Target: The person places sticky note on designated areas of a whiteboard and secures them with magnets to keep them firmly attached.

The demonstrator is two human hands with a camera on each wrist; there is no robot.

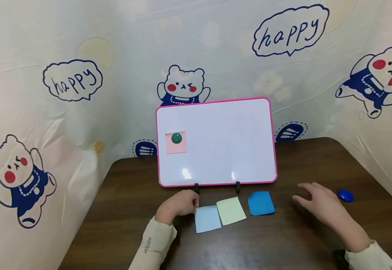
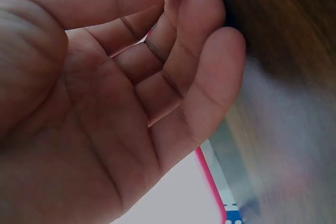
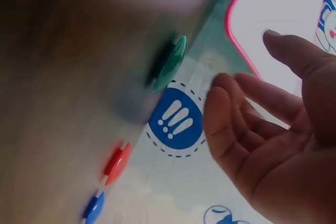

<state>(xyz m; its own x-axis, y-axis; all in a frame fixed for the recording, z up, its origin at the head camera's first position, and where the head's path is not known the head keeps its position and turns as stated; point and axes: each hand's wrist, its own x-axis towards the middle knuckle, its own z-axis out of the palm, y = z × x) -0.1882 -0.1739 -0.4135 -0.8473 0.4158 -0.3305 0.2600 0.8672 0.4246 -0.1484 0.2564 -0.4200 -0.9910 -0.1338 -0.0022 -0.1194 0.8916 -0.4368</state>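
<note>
My left hand (image 1: 181,203) has curled fingers, with its fingertips right at the top left corner of a light blue sticky note (image 1: 208,219). Its thumb lies against the index finger in the left wrist view; I cannot tell whether the paper is pinched. A pale green sticky note (image 1: 231,211) and a bright blue one (image 1: 261,203) lie further right. Over the right side of the table, my right hand (image 1: 322,202) is relaxed with thumb and fingers apart, holding nothing. Close by are a green magnet (image 3: 170,64), a red magnet (image 3: 117,163) and a blue magnet (image 1: 346,195).
A pink-framed whiteboard (image 1: 216,142) stands at the back on black feet (image 1: 238,187). On its left part, a green magnet (image 1: 177,138) sits on a pink sticky note (image 1: 175,149). Printed cloth (image 1: 128,93) surrounds the brown table (image 1: 125,210).
</note>
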